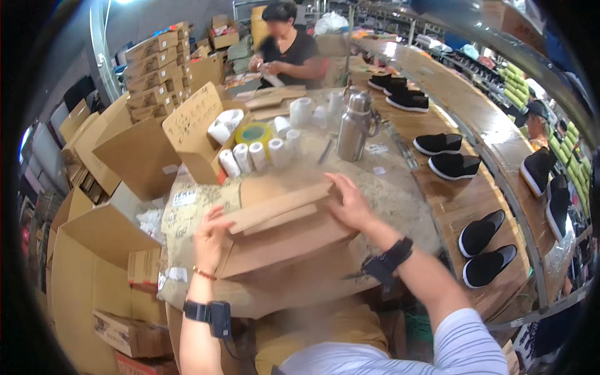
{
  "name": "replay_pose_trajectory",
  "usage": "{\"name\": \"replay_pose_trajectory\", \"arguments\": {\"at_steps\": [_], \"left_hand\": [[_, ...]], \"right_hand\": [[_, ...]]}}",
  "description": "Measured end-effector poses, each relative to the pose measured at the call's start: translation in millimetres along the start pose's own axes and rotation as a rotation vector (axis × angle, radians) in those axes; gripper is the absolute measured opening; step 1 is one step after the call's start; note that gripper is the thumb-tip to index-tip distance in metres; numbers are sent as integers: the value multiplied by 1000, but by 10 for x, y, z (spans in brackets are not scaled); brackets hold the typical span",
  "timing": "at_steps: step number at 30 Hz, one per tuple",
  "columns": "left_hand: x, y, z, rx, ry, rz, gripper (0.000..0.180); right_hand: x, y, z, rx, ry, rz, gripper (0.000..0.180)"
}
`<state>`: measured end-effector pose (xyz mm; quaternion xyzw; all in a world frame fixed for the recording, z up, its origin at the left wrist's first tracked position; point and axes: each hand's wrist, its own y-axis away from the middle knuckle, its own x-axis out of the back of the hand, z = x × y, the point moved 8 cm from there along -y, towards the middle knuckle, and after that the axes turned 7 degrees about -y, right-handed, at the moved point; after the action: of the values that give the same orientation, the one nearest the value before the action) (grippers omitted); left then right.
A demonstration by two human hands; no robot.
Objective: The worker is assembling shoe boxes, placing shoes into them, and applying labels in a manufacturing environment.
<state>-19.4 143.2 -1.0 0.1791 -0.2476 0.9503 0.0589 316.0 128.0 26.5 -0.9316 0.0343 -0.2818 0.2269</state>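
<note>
A brown cardboard box (290,240) lies in front of me on the table, its long flap (281,209) raised and slightly blurred. At the flap's left end, my left hand (211,236) grips the box edge with bent fingers. My right hand (350,205) closes around the far right corner, thumb and fingers on the cardboard. Each of my wrists wears a dark strapped device. Beyond the box stand several white label rolls (257,156) and a roll of yellowish tape (253,133).
A steel flask (358,128) stands right of the rolls. Black shoes (455,165) sit in pairs along the wooden conveyor (431,187) at right. Large open cartons (81,269) crowd the left, holding smaller boxes. Across the table, a person (290,53) in black handles something pale.
</note>
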Motion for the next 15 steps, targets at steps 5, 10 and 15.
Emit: {"name": "replay_pose_trajectory", "arguments": {"at_steps": [5, 10, 15], "left_hand": [[-353, -135, 782, 76, -682, -18, 49], [-435, -118, 605, 215, -794, -155, 70], [-45, -166, 1422, -197, -595, 242, 54]], "right_hand": [[84, -105, -24, -44, 122, -302, 78], [123, -37, -78, -144, 363, -104, 65], [517, -82, -307, 104, 83, 182, 46]]}}
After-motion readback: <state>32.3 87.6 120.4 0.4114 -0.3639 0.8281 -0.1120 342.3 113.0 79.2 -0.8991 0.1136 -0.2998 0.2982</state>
